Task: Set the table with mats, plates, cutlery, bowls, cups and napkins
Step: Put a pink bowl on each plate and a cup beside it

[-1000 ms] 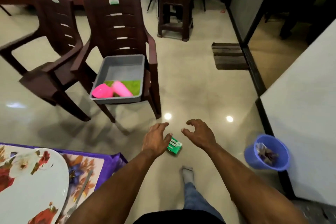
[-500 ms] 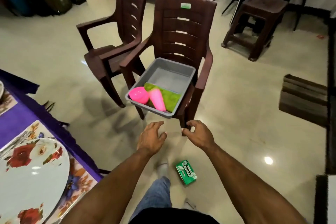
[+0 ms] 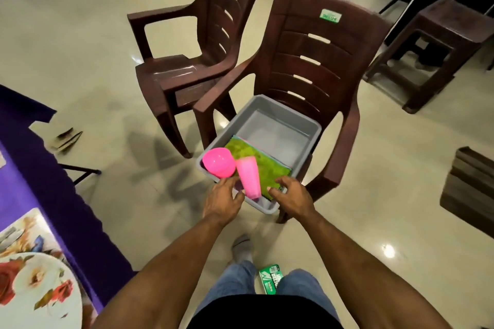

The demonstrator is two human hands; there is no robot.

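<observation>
I see both hands reaching to the grey tray (image 3: 280,128) that sits on the seat of the near brown chair (image 3: 315,56). The pink cup (image 3: 250,177) lies on its side in the near end of the tray, its long axis running from far to near, with the mouth end toward me as far as I can judge. It lies between my two hands and just beyond them. My left hand (image 3: 223,201) is at the near left corner, fingers loosely spread and holding nothing; its fingertips are just beside the cup, so I judge this hand is nearer for taking it. My right hand (image 3: 292,195) is also spread, and its fingertips rest on or just above the green cloth (image 3: 256,157) at the near rim; I cannot tell if they touch. The pink bowl (image 3: 218,162) sits left of the cup, against the tray wall. On the desk (image 3: 40,181) at the left there is already a flowered plate (image 3: 40,294) on a mat. The chair back has a green label (image 3: 330,16), too blurred to read. A green packet (image 3: 271,278) on the floor carries white writing that I cannot read either.
</observation>
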